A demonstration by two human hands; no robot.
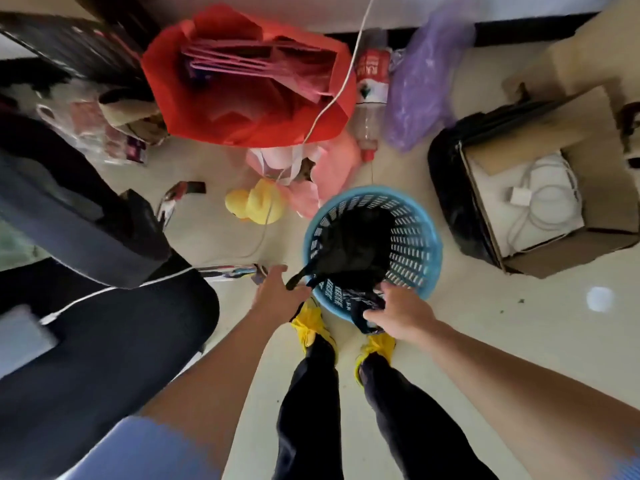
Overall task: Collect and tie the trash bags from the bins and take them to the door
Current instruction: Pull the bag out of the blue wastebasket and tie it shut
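A round blue plastic basket bin [420, 237] stands on the pale floor in front of my feet. A black trash bag [353, 240] lines it and hangs over the near rim. My left hand [277, 292] grips a black handle strip of the bag at the bin's near left edge. My right hand [398, 313] clutches a bunch of the bag's edge over the near rim. The bag's contents are hidden inside it.
A red bag [249, 84] of papers, a pink bag [322, 178], a yellow rubber duck [256, 202], a plastic bottle [372, 95] and a purple bag [419, 81] lie beyond the bin. A cardboard box [554, 188] with a black bag stands right. A dark chair [86, 306] crowds the left.
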